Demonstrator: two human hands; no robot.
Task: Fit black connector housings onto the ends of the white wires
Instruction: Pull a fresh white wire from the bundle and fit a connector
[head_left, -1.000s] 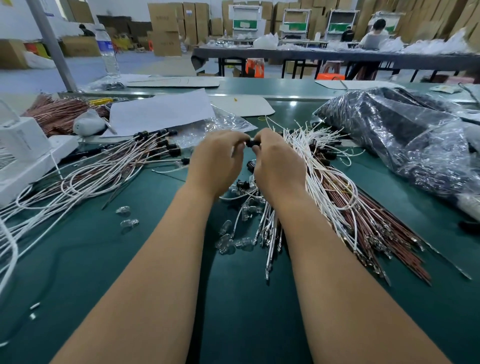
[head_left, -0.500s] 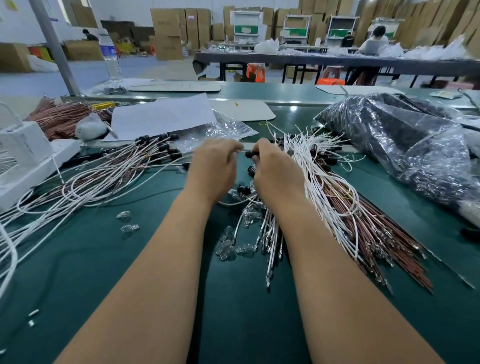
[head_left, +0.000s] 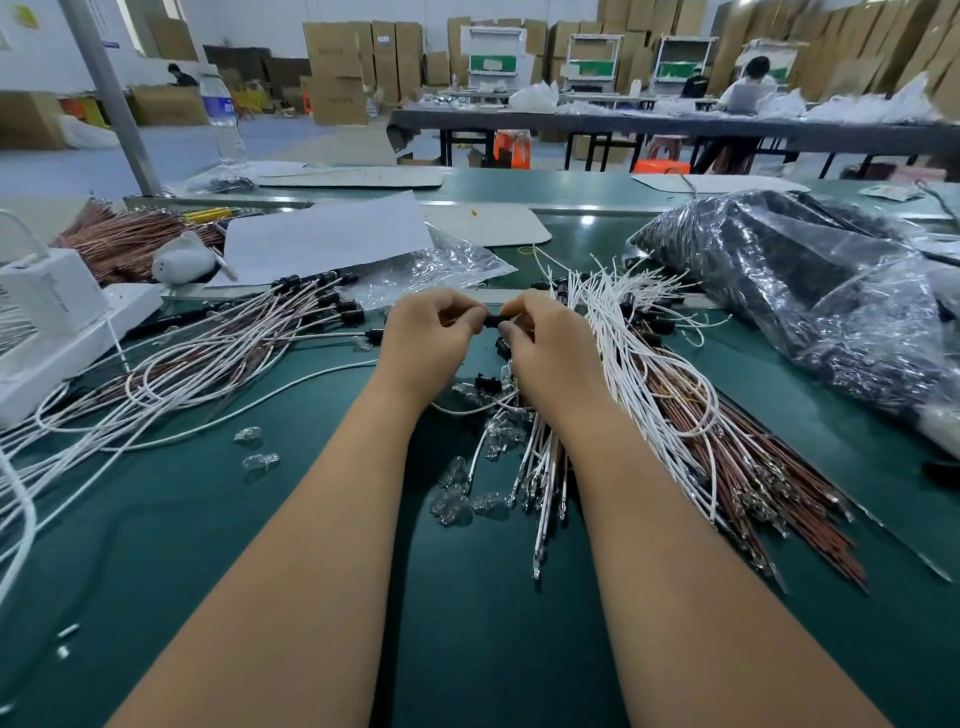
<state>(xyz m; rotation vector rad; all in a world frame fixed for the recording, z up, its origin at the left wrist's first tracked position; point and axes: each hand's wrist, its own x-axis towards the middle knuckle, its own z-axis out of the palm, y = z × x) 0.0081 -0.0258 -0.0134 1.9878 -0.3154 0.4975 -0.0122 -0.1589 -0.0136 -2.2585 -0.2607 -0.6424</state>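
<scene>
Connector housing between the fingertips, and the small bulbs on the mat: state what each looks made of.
Connector housing: matte black, likely moulded plastic, no metallic shine. Bulbs: clear and glossy, see-through with bright highlights; glass or clear plastic, can't tell which.

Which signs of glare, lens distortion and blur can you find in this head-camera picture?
Head view: overhead light glares off the clear plastic bag and the green table; the wide lens bows the grey pole and stretches both forearms; the far cartons look soft; the black connector housing between the left hand and right hand is small and indistinct.
</scene>
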